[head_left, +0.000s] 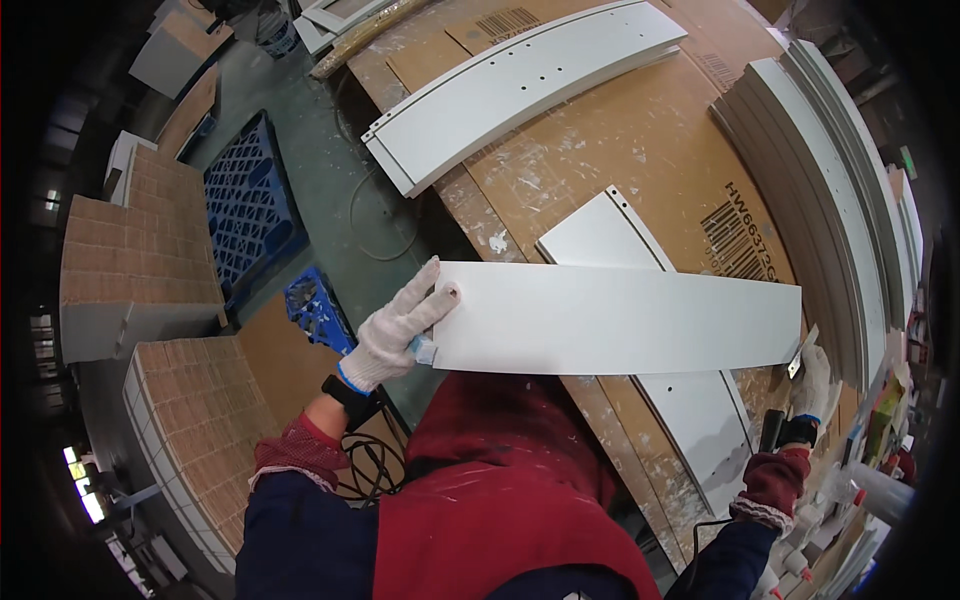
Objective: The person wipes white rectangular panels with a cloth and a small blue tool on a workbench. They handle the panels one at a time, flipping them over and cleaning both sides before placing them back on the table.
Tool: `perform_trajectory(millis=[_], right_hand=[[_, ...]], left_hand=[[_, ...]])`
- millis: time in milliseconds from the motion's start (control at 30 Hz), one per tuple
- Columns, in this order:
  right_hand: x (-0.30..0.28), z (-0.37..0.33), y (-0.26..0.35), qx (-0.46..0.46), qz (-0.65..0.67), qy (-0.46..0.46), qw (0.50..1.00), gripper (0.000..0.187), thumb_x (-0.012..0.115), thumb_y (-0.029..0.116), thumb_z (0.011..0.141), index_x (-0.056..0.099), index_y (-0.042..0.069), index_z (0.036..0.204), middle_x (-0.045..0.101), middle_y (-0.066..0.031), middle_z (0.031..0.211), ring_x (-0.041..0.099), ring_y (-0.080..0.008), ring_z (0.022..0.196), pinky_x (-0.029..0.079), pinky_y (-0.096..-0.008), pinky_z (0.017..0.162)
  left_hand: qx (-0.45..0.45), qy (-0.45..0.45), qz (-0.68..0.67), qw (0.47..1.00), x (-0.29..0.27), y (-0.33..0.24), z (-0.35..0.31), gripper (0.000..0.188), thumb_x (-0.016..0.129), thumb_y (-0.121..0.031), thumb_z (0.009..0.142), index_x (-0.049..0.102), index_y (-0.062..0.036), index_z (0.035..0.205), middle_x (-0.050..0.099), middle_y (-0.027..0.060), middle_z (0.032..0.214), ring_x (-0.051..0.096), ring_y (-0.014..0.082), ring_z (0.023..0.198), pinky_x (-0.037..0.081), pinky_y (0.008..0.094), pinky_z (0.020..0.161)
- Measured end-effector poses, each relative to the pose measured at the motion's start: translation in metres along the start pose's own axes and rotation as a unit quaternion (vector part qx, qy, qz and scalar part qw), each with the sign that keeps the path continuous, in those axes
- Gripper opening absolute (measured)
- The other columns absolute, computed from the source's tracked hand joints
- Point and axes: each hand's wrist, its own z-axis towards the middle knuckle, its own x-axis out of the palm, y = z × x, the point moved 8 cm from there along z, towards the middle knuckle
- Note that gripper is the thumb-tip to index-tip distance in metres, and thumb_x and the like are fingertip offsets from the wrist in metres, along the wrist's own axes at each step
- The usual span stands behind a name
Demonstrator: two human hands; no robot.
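White panel (615, 318) is mid-view, long axis 9-to-3, its 9 o'clock end out past the table edge (468, 200). L hand (395, 333) has that end gripped, fingers part-spread on the face; R hand (816, 385) is by the 4 o'clock corner, can't tell if fingers are closed. Lower board (690, 425) crosses beneath, 11-to-5. Cardboard (690, 160) shows at 1 o'clock, betw. panel & curved stack (815, 200) at 2.

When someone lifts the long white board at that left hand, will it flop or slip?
Probably not floppy: the long white board at the left hand looks flat, without visible sag. Its smooth face might feel slippery. Being long, it could tip if held at one end.
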Motion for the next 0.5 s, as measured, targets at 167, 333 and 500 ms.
perform_trajectory(millis=[167,333,500], right_hand=[[-0.004,-0.011,0.006,0.020,-0.053,-0.024,0.998,0.019,0.058,0.022,0.094,0.058,0.006,0.084,0.054,0.0019,0.070,0.049,-0.0059,0.059,0.039,-0.0208,0.054],[-0.015,-0.034,0.067,0.017,-0.072,-0.048,0.996,0.027,0.059,0.028,0.092,0.058,0.002,0.087,0.056,-0.0033,0.068,0.057,-0.0117,0.055,0.049,-0.0266,0.042],[0.033,-0.027,0.112,-0.002,-0.016,-0.030,0.999,0.021,0.058,0.020,0.092,0.058,-0.001,0.091,0.064,-0.0095,0.082,0.067,-0.0155,0.072,0.053,-0.0282,0.050]], left_hand=[[0.066,-0.014,0.006,0.998,-0.008,-0.009,0.008,0.046,0.071,-0.010,0.075,0.064,-0.0100,0.120,0.051,0.0166,0.136,0.054,0.0342,0.121,0.047,0.0360,0.099],[0.063,-0.057,-0.043,0.995,-0.054,-0.042,0.011,0.026,0.069,-0.017,0.079,0.071,-0.0048,0.101,0.070,0.0126,0.105,0.058,0.0315,0.114,0.044,0.0394,0.099],[-0.304,-0.179,-0.465,0.812,-0.035,0.022,-0.048,0.009,0.059,-0.002,0.089,0.059,-0.0033,0.098,0.062,0.0022,0.090,0.061,0.0112,0.082,0.052,0.0242,0.074]])
